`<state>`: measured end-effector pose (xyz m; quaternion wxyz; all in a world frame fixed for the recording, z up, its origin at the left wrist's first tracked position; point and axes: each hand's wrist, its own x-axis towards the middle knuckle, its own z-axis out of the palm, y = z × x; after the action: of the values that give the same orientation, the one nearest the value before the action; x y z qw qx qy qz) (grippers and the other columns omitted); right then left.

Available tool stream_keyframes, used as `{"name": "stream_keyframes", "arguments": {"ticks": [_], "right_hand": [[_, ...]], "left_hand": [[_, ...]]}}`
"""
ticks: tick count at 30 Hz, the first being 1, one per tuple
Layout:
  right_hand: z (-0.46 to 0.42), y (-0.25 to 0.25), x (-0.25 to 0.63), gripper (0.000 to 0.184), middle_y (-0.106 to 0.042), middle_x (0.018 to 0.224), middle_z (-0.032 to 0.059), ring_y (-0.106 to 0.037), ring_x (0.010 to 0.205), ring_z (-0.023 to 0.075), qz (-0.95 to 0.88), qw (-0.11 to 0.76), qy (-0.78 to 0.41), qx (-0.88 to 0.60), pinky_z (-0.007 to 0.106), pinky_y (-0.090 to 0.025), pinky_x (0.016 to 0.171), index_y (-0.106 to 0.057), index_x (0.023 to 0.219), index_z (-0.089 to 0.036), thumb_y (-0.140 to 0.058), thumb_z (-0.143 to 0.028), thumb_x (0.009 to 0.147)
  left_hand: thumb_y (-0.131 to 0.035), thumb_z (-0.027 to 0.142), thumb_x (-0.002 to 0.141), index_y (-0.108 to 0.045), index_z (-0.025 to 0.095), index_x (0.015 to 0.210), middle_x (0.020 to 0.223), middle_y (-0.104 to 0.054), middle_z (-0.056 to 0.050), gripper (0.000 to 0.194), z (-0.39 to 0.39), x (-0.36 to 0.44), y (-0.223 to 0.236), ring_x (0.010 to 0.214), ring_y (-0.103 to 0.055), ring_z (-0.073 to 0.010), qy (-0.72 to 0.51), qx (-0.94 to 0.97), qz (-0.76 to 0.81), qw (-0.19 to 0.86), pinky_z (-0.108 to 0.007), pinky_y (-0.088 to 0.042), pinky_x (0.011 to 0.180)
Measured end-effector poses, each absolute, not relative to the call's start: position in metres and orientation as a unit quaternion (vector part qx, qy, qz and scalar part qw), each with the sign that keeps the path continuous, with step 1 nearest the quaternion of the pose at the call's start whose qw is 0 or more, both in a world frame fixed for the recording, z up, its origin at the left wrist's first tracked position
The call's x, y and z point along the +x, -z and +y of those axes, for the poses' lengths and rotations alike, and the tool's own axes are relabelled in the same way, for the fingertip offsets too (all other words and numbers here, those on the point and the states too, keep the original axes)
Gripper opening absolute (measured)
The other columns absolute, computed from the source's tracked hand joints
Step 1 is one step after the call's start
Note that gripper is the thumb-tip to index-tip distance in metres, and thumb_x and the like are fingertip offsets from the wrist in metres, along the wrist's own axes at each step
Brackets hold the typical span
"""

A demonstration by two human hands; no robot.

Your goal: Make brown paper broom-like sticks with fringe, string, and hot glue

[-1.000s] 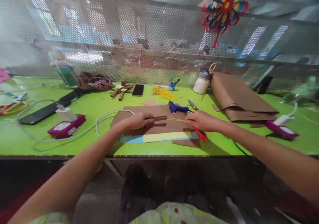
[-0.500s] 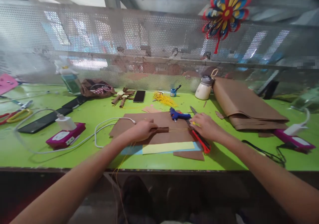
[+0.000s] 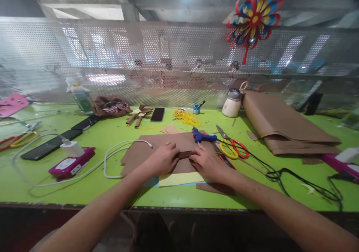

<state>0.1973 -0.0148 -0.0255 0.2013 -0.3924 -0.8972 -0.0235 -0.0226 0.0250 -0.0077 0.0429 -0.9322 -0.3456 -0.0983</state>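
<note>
So, both hands are on one thing here: a narrow brown rolled paper piece (image 3: 185,154), lying crosswise over a flat brown paper sheet (image 3: 157,141) on the bright green table (image 3: 112,190). Left hand (image 3: 166,158) has its fingers closed on the 9 o'clock end, right hand (image 3: 206,163) has the 3 o'clock end pinched — can't tell if the roll touches the sheet or sits a bit above it.

Going round the clock from that roll: a messy pile of yellow string (image 3: 185,117) is at 12, and a blue glue gun (image 3: 203,136) is near the right hand at about 1 to 2. Scissors with yellow and red handles (image 3: 230,147) are open between 2 and 3, with a big folded stack of brown paper (image 3: 283,126) further out that way. The cream bottle with a grey lid (image 3: 232,104) is also between 1 and 2, farther back.

Over at 10 to 11 there's a bundle of short brown paper tubes (image 3: 138,117), then a black phone (image 3: 157,114) at 11. A pale yellow paper strip (image 3: 178,179) is at 6, and a magenta power strip (image 3: 71,164) is well off at 9
</note>
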Motion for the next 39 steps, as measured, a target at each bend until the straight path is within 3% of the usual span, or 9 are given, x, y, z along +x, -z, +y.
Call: {"name": "stream_keyframes", "arguments": {"ticks": [12,17,22,29,32,35,39], "right_hand": [[-0.035,0.024,0.199,0.015,-0.064,0.096,0.0102,-0.048,0.097,0.0281,-0.878,0.215,0.028,-0.427,0.044,-0.038,0.085,-0.066,0.094,-0.019,-0.053,-0.024,0.089],[-0.042,0.016,0.201,0.015,-0.065,0.097,0.0076,-0.047,0.096,0.0268,-0.888,0.181,0.014,-0.423,0.043,-0.035,0.084,-0.065,0.094,-0.021,-0.063,-0.031,0.084],[-0.044,0.015,0.201,0.013,-0.065,0.092,0.0078,-0.047,0.094,0.0260,-0.888,0.143,0.055,-0.433,0.043,-0.032,0.086,-0.065,0.095,-0.019,-0.056,-0.025,0.088],[-0.045,0.012,0.203,0.036,-0.063,0.095,0.0095,-0.048,0.091,0.0269,-0.902,0.087,0.062,-0.418,0.042,-0.033,0.082,-0.062,0.099,-0.015,-0.067,-0.044,0.078],[-0.041,0.014,0.204,0.026,-0.063,0.093,0.0092,-0.048,0.090,0.0244,-0.900,0.092,0.058,-0.422,0.038,-0.034,0.079,-0.063,0.096,-0.014,-0.064,-0.036,0.082],[-0.037,0.017,0.205,0.008,-0.063,0.092,0.0082,-0.047,0.090,0.0218,-0.903,0.097,0.063,-0.413,0.035,-0.033,0.078,-0.063,0.090,-0.014,-0.057,-0.018,0.087],[-0.035,0.020,0.205,0.013,-0.064,0.091,0.0072,-0.047,0.088,0.0205,-0.902,0.119,0.065,-0.410,0.035,-0.032,0.076,-0.064,0.087,-0.014,-0.052,-0.009,0.087]], "left_hand": [[-0.035,0.028,0.095,-0.061,0.017,0.098,0.091,-0.055,-0.011,0.029,0.016,-0.020,0.013,0.083,-0.049,-0.0220,0.109,-0.931,-0.345,0.041,-0.034,-0.041,0.075],[-0.040,0.027,0.094,-0.062,0.016,0.100,0.092,-0.055,-0.010,0.025,0.018,-0.022,0.013,0.086,-0.050,-0.0218,0.116,-0.932,-0.342,0.023,-0.034,-0.041,0.079],[-0.041,0.027,0.093,-0.062,0.016,0.096,0.092,-0.055,-0.009,0.023,0.022,-0.023,0.015,0.086,-0.050,-0.0210,0.124,-0.931,-0.344,0.005,-0.033,-0.042,0.079],[-0.041,0.026,0.094,-0.060,0.015,0.091,0.093,-0.056,-0.009,0.023,0.027,-0.024,0.015,0.088,-0.050,-0.0210,0.136,-0.932,-0.336,-0.016,-0.034,-0.041,0.082],[-0.042,0.025,0.093,-0.059,0.015,0.090,0.091,-0.056,-0.009,0.021,0.029,-0.024,0.014,0.086,-0.049,-0.0207,0.136,-0.933,-0.332,-0.023,-0.034,-0.042,0.079],[-0.043,0.024,0.093,-0.060,0.015,0.090,0.090,-0.056,-0.009,0.020,0.030,-0.024,0.012,0.086,-0.050,-0.0212,0.135,-0.933,-0.333,-0.027,-0.034,-0.041,0.079],[-0.044,0.023,0.092,-0.060,0.014,0.090,0.090,-0.056,-0.009,0.019,0.031,-0.024,0.010,0.085,-0.051,-0.0214,0.127,-0.931,-0.340,-0.036,-0.034,-0.041,0.077]]}}
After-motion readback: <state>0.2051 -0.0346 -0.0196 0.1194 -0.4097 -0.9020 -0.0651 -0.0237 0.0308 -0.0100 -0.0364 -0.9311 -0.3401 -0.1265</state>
